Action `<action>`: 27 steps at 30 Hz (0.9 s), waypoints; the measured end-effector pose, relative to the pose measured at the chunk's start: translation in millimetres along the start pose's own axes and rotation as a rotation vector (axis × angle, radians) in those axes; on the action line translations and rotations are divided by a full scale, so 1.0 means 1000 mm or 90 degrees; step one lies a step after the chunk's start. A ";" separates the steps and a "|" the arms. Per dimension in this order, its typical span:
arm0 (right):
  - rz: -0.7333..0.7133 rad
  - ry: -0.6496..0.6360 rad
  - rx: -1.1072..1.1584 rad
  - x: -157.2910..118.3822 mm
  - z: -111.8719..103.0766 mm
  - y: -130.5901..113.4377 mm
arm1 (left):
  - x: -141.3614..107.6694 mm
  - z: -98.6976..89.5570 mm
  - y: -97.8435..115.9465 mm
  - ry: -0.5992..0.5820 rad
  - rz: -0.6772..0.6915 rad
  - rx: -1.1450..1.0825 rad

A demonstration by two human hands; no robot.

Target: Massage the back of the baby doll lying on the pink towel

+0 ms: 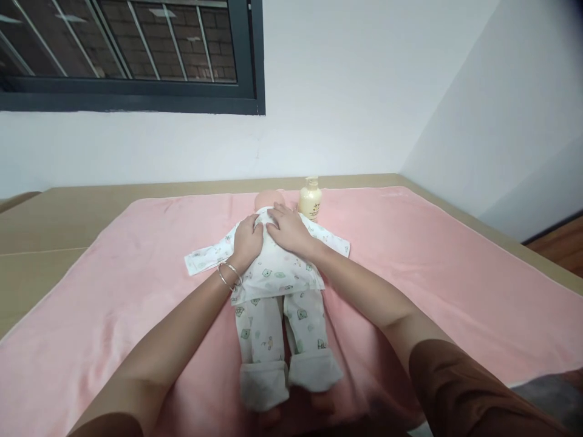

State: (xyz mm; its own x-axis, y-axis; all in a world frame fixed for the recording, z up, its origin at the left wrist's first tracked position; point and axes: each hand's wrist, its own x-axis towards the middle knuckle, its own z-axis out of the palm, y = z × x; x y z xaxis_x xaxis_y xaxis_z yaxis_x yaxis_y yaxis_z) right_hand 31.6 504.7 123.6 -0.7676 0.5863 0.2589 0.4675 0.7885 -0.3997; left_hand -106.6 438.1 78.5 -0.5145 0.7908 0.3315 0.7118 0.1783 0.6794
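Observation:
A baby doll (269,199) lies stretched out with its bare, smooth head at the far end. It wears a white long-sleeved top (277,276) with small green prints and matching trousers (259,328) with turned-up cuffs. My left hand (248,240), with bangles at the wrist, rests on the left side of the doll's upper body, fingers pointing away from me. On the right side, my right hand (289,229) lies flat on the top with its fingers apart. Which way the doll's face points is not visible. Both sleeves spread outward.
A cream pump bottle (310,199) stands just beyond my right hand, beside the doll's head. Beneath everything is a pink blanket (150,273) on a tan padded surface (50,224). Behind are a white wall (341,91) and a dark-framed barred window (250,73).

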 end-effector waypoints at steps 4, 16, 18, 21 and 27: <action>-0.027 0.077 -0.004 -0.002 -0.002 0.001 | -0.003 -0.002 0.003 0.005 -0.004 -0.020; 0.025 0.229 0.066 0.025 -0.051 0.051 | 0.014 -0.018 0.054 0.106 0.020 -0.203; 0.025 0.296 0.035 0.037 -0.057 0.069 | 0.026 -0.019 0.079 0.094 0.050 -0.329; -0.002 0.289 -0.038 0.050 -0.049 0.089 | 0.051 -0.018 0.115 -0.023 0.009 -0.588; -0.037 0.224 -0.085 0.056 -0.038 0.098 | 0.101 -0.006 0.153 -0.245 -0.117 -0.923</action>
State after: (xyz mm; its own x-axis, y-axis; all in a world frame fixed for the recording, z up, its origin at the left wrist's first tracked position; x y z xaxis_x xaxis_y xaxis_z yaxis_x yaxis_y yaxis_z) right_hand 51.9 622.1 132.4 -0.6074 0.5502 0.5731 0.4988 0.8256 -0.2639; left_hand -53.0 541.6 219.9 -0.2249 0.9639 0.1422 -0.5386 -0.2446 0.8062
